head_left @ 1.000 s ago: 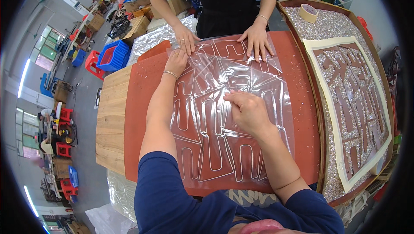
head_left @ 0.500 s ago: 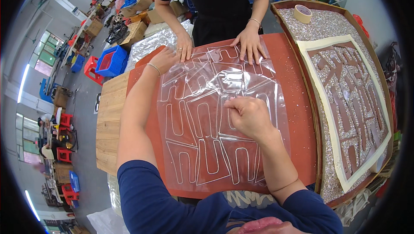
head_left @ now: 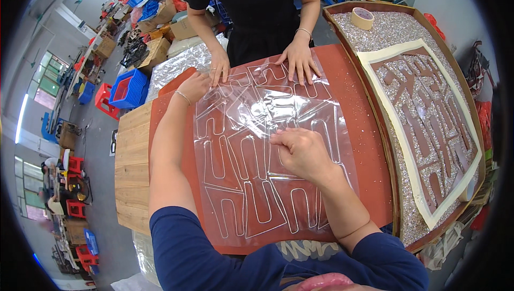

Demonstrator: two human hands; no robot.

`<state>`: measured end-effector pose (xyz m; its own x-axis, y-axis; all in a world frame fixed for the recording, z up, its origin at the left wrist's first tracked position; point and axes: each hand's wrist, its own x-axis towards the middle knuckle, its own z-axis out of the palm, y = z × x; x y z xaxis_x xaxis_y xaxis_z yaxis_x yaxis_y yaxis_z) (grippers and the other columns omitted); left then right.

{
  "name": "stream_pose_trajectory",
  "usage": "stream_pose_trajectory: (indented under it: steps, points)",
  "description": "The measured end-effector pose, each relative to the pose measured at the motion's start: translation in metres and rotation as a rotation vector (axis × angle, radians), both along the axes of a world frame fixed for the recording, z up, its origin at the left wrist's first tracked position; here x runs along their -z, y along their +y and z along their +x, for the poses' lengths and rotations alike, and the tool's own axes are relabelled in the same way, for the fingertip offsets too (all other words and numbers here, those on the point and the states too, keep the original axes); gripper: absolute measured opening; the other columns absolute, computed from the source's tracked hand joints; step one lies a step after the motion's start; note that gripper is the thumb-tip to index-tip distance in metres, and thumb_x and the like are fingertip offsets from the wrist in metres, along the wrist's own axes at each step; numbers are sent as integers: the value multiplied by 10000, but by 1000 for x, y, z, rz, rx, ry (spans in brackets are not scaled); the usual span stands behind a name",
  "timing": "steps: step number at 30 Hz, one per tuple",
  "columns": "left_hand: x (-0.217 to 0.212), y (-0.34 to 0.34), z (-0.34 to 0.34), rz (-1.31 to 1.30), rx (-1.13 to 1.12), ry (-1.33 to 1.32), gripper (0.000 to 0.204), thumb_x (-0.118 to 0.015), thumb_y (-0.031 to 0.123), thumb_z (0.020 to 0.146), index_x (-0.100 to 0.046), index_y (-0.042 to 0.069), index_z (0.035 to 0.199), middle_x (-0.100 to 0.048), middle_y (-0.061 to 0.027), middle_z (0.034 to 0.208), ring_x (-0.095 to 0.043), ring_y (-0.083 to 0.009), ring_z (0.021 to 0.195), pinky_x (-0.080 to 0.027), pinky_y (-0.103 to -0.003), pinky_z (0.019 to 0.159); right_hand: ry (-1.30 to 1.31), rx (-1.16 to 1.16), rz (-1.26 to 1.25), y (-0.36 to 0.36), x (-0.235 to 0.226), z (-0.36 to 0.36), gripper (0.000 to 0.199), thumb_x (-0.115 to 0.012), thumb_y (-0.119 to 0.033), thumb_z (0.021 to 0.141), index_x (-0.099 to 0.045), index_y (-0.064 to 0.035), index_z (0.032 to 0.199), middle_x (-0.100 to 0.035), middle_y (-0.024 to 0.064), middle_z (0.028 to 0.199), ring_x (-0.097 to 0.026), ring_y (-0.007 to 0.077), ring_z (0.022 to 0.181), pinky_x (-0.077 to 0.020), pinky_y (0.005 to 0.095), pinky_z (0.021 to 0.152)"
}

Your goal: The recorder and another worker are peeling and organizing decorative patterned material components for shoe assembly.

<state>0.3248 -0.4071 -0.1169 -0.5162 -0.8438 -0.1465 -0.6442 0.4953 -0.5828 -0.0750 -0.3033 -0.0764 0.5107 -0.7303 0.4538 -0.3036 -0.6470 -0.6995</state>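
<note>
A clear plastic sheet [head_left: 251, 158] with pale-outlined cut-out shapes lies over a reddish-brown board [head_left: 369, 168]. My left hand [head_left: 194, 86] reaches to the sheet's far left edge, its fingers bent together there; their tips are partly hidden. Over the middle of the sheet, my right hand [head_left: 301, 150] is closed in a pinch. Anything between its fingertips is too small to make out. Across the board, another person's two hands rest on the far edge of the sheet, one of them [head_left: 219, 66] close to my left hand.
At right stands a shallow tray [head_left: 350, 66] of glittery chips, holding a cream-bordered stencil [head_left: 369, 76] and a tape roll [head_left: 362, 18]. Wooden planks [head_left: 133, 168] lie left of the board. Blue stacked crates [head_left: 129, 88] and a red stool [head_left: 105, 101] stand farther left.
The whole view has shifted slightly, with the scene sitting a little farther left. Both my hands keep nearly the same places on the sheet, and the other person's hands still rest on it.
</note>
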Motion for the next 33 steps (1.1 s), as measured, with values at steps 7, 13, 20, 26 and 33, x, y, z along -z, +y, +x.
stream_pose_trajectory:
  steps: [7,13,20,26,33]
  points:
    - [28,13,32,-26,153,-30,167,-517,137,807,-660,77,869,-606,-60,1053,-558,-219,1028,-398,-359,885,-86,-5,-45,2,2,6,117,-582,-23,732,-683,-38,790,-665,144,751,-656,297,740,-531,388,668]
    - [66,37,21,-197,-304,85,175,-483,128,839,-637,89,913,-633,-68,1024,-578,-209,1049,-396,-424,878,-28,-38,39,3,-6,3,146,-599,-6,749,-695,-41,854,-677,135,815,-670,278,772,-539,357,672]
    - [59,72,-38,-296,-637,289,209,-464,114,861,-649,98,958,-650,-82,1013,-598,-195,1030,-377,-498,911,200,-31,34,2,4,-1,127,-600,-54,807,-682,-37,903,-673,141,811,-661,297,740,-525,364,642]
    - [38,122,-73,-275,-743,273,191,-517,143,832,-705,115,850,-678,-85,889,-666,-243,846,-357,-521,909,94,-6,46,33,47,-10,146,-587,-104,839,-681,-66,945,-657,180,797,-647,315,700,-508,387,662]
    - [15,207,-114,-370,-816,317,169,-540,145,816,-705,115,842,-674,-87,862,-665,-239,850,-365,-513,892,-180,76,198,79,59,-59,128,-613,-33,841,-687,-29,945,-692,122,869,-672,189,797,-525,290,702]
